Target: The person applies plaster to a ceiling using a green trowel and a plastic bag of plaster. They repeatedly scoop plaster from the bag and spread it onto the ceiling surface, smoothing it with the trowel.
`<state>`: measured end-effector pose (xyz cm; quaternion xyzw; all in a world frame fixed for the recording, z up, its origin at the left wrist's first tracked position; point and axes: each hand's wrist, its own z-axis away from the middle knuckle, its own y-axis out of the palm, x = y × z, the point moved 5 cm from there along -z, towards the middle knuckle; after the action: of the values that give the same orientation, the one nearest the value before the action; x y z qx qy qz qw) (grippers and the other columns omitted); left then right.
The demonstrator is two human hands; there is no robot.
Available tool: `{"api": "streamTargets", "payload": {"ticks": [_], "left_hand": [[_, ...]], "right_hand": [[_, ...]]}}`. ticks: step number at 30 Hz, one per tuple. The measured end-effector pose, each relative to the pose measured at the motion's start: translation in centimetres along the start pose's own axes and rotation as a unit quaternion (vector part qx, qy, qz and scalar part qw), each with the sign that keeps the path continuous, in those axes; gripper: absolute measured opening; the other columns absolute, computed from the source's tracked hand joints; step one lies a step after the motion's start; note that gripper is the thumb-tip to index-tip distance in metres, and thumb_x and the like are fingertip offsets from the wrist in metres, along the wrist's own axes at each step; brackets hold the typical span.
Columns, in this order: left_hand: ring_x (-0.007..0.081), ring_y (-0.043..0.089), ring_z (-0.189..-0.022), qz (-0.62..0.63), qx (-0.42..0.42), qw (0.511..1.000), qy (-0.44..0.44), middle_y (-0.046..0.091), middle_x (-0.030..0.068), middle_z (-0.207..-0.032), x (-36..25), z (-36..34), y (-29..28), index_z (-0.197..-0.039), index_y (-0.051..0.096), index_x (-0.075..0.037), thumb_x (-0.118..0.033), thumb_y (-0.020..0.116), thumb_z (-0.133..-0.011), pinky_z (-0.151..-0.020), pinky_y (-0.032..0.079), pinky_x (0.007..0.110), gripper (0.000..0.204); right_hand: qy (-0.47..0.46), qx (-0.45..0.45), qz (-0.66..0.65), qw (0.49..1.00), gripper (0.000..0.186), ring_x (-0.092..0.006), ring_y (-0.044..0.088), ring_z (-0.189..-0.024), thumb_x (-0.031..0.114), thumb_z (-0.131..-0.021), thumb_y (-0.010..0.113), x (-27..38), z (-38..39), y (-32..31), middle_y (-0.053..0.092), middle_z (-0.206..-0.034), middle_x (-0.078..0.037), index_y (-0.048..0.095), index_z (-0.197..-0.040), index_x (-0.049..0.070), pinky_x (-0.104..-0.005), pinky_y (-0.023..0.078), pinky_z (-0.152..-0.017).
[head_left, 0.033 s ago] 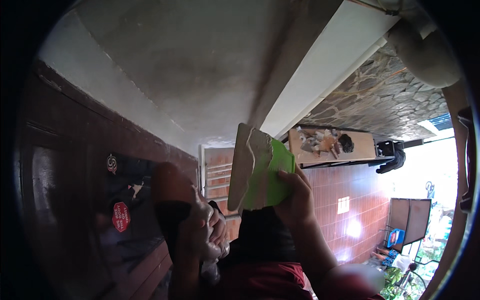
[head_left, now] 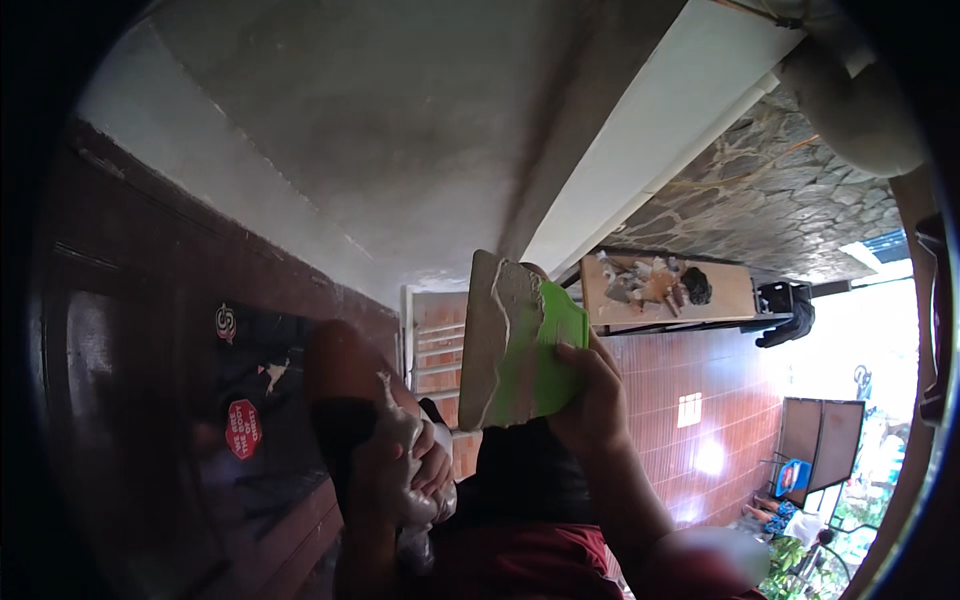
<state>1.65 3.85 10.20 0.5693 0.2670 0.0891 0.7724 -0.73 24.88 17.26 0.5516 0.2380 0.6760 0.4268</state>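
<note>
My right hand (head_left: 592, 385) is closed round a green putty spreader (head_left: 545, 370), thumb on its front face. Pale greyish-beige putty (head_left: 490, 325) coats the wide left part of its blade, with a raised ridge along it. Lower left, my left hand (head_left: 432, 462) has its fingers curled round a crumpled, whitish plastic bag (head_left: 408, 480) that bulges below them. A pale tip (head_left: 386, 384) sticks up from the bag. What the bag holds is hard to make out. The spreader is held up beside the bag, apart from it.
A smooth grey wall (head_left: 380, 110) spans the top, with a dark brown door (head_left: 120, 260) at left. At right stands a bench (head_left: 728, 292) with scraps and a black bundle on it, by a stone wall (head_left: 740, 190). Another person (head_left: 800, 524) is at the far lower right.
The spreader in my right hand sits slightly lower and to the right, and the surroundings have shifted a touch. Both hands keep their hold.
</note>
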Motion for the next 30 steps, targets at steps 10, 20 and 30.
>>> {"api": "streamTargets", "payload": {"ticks": [10, 20, 30], "left_hand": [[0.0160, 0.049, -0.052, -0.003, -0.041, 0.999, 0.023, 0.050, 0.0006, -0.055, 0.3, 1.2, 4.9, -0.079, 0.048, -0.013, -0.046, 0.062, -0.078, -0.066, 0.044, 0.035, 0.036], [0.0193, 0.046, -0.061, 0.053, -0.047, 0.997, -0.022, 0.043, 0.0031, -0.057, 0.4, -3.0, 1.6, -0.082, 0.051, -0.007, -0.043, 0.060, -0.080, -0.067, 0.043, 0.034, 0.037], [0.0265, 0.058, -0.069, 0.150, -0.069, 0.986, 0.019, 0.056, 0.0082, -0.072, -3.3, -7.6, -10.0, -0.088, 0.057, -0.008, -0.043, 0.053, -0.088, -0.071, 0.051, 0.044, 0.035]], "right_hand": [[0.067, -0.039, 0.024, 0.997, 0.039, -0.0211, 0.060, -0.107, 0.005, -0.092, 0.049, -0.5, 1.0, -3.5, 0.060, -0.116, -0.011, 0.048, -0.130, -0.001, -0.0341, 0.048, -0.093], [0.070, -0.120, 0.077, 0.987, 0.042, -0.0235, 0.059, -0.108, 0.008, -0.092, 0.051, 0.6, 4.1, -8.6, 0.059, -0.117, -0.013, 0.048, -0.132, 0.000, -0.0359, 0.047, -0.094], [0.008, -0.120, 0.050, 0.992, 0.043, -0.0273, 0.060, -0.106, 0.012, -0.088, 0.055, -3.2, 1.6, -4.1, 0.060, -0.116, -0.015, 0.048, -0.129, -0.002, -0.0404, 0.049, -0.094]]}}
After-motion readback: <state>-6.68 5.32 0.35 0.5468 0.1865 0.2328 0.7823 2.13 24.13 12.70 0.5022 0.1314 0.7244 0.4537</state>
